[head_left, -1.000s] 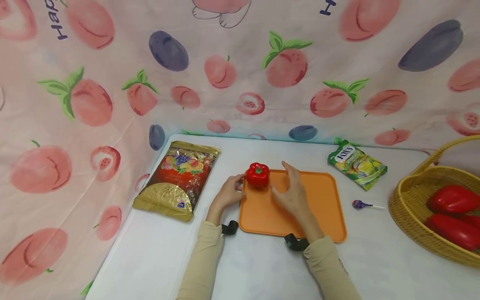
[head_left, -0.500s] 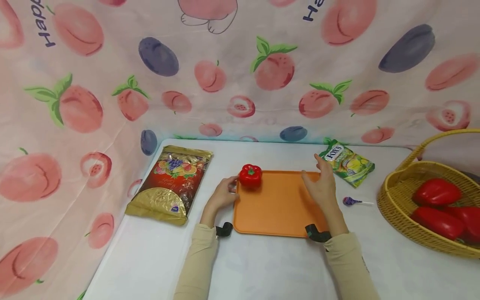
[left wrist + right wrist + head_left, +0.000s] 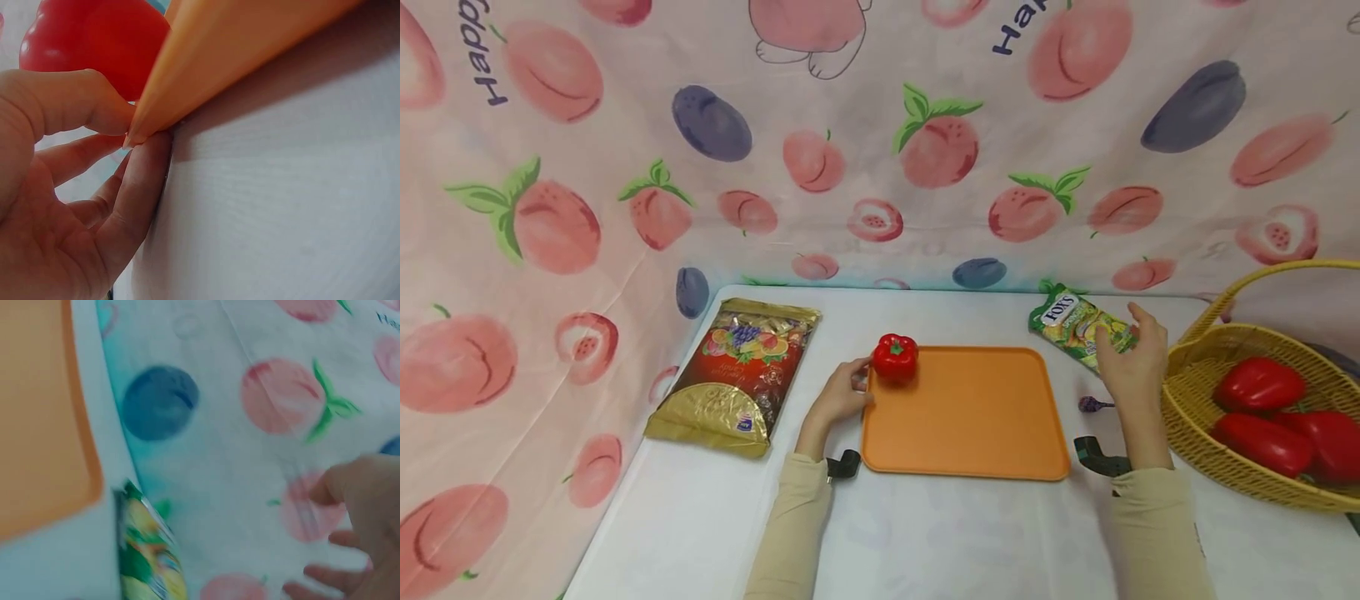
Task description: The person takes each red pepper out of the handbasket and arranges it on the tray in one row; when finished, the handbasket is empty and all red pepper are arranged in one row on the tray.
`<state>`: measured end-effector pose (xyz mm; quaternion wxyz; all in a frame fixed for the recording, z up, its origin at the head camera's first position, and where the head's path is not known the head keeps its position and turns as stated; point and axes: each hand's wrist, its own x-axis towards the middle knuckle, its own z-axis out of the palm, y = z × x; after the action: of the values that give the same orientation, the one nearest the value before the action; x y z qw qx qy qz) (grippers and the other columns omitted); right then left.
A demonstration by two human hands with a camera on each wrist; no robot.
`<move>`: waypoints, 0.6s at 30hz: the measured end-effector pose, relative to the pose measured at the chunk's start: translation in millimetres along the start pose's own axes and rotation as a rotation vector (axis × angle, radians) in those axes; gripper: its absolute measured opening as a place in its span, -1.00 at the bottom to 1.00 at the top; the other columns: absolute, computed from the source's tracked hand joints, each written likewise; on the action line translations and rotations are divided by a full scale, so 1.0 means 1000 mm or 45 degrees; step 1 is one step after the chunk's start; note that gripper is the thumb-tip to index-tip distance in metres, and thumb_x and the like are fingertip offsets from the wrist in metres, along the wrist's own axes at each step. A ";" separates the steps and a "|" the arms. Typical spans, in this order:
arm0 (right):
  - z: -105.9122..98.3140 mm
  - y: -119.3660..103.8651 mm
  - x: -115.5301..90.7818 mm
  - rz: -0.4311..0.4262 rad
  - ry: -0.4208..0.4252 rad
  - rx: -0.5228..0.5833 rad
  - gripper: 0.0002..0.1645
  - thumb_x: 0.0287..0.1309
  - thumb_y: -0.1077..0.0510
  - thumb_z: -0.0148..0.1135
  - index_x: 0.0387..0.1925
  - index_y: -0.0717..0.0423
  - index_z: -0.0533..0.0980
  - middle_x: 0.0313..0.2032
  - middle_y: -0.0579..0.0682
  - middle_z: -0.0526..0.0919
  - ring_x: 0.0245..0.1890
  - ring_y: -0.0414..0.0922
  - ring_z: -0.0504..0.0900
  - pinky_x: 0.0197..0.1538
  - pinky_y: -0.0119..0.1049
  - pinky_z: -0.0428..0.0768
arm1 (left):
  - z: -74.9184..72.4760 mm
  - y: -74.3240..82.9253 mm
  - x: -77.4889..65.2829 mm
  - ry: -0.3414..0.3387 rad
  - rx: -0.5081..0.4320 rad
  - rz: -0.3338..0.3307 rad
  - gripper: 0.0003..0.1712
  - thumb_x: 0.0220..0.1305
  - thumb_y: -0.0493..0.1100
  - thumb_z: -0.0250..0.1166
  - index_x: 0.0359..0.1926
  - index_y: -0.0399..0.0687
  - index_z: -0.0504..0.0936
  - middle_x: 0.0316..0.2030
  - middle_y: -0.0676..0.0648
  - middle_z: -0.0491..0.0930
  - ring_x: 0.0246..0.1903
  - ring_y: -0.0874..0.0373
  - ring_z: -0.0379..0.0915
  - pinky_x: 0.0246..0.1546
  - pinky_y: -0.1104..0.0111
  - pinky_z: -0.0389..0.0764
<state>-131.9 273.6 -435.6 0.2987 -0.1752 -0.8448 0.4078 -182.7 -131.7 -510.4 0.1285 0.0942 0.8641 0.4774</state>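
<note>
The orange tray (image 3: 962,417) lies on the tabletop (image 3: 955,533), its left edge in the grip of the left hand (image 3: 838,396), thumb above and fingers below. It holds one red bell pepper (image 3: 895,358), stem up in the far left corner, just beyond the left fingers; whether they touch it I cannot tell. The rest of the tray stretches to the right of those fingers.

The yellow woven basket (image 3: 1206,460), with an arched handle, is just right of the right hand (image 3: 1135,358). At least three glossy red peppers (image 3: 1258,383) lie in it, to the right of the right fingers.

The right hand is raised, its fingers spread and grasping nothing. In the head view they cover part of the green FOX'S packet (image 3: 1067,325), which lies mostly to their left. A purple-wrapped lollipop (image 3: 1092,404) lies nearer the person than those fingers, its stick hidden behind the hand. A red and gold candy bag (image 3: 737,379) lies flat, left of the left fingers.
</note>
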 end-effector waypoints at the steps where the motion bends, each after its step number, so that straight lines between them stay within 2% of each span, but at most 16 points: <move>1: -0.006 0.001 0.003 0.042 0.025 -0.016 -0.34 0.23 0.12 0.17 0.33 0.26 0.36 0.21 0.35 0.41 0.15 0.32 0.44 0.20 0.16 0.37 | 0.000 0.000 0.000 0.000 -0.001 -0.004 -0.18 -0.01 -0.45 0.29 0.37 -0.21 0.38 0.09 -0.27 0.44 -0.16 0.04 0.53 -0.21 0.31 0.60; 4: -0.025 0.005 0.011 0.194 0.077 -0.059 -0.33 0.24 0.04 0.12 0.34 0.22 0.36 0.23 0.29 0.44 0.17 0.27 0.44 0.24 0.15 0.33 | 0.000 -0.001 -0.001 -0.001 -0.011 -0.005 -0.18 -0.01 -0.46 0.28 0.37 -0.21 0.38 0.10 -0.27 0.44 -0.15 0.03 0.53 -0.20 0.30 0.60; 7: -0.045 0.008 0.019 0.338 0.078 -0.109 -0.27 0.23 -0.06 0.08 0.37 0.17 0.33 0.27 0.28 0.42 0.24 0.25 0.37 0.27 0.20 0.27 | -0.001 -0.002 -0.001 -0.001 -0.014 -0.008 -0.17 -0.01 -0.46 0.28 0.38 -0.21 0.37 0.10 -0.27 0.43 -0.14 0.03 0.53 -0.21 0.30 0.61; 10: -0.062 0.016 0.027 0.431 0.083 -0.136 -0.22 0.20 -0.10 0.06 0.40 0.14 0.30 0.31 0.28 0.35 0.33 0.27 0.26 0.31 0.27 0.19 | -0.001 -0.002 -0.001 0.000 -0.009 -0.009 -0.17 -0.02 -0.46 0.28 0.38 -0.20 0.37 0.10 -0.27 0.44 -0.14 0.03 0.53 -0.21 0.30 0.61; 13: -0.080 0.023 0.034 0.528 0.077 -0.148 -0.17 0.16 -0.11 0.06 0.42 0.14 0.26 0.37 0.27 0.27 0.37 0.26 0.19 0.35 0.25 0.13 | -0.001 -0.001 -0.001 -0.003 -0.012 -0.006 -0.17 -0.01 -0.47 0.28 0.38 -0.20 0.37 0.10 -0.27 0.44 -0.14 0.03 0.53 -0.21 0.30 0.61; 18: -0.103 0.039 0.046 0.619 0.123 -0.185 -0.14 0.14 -0.09 0.03 0.42 0.21 0.20 0.39 0.30 0.17 0.40 0.26 0.12 0.40 0.19 0.06 | 0.000 0.000 -0.001 -0.006 -0.019 -0.001 -0.17 -0.02 -0.46 0.28 0.38 -0.22 0.36 0.10 -0.27 0.44 -0.14 0.02 0.53 -0.19 0.29 0.61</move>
<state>-98.0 382.1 -399.8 0.2186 -0.4136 -0.7897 0.3970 -182.0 -132.3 -510.6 0.1313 0.0940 0.8602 0.4837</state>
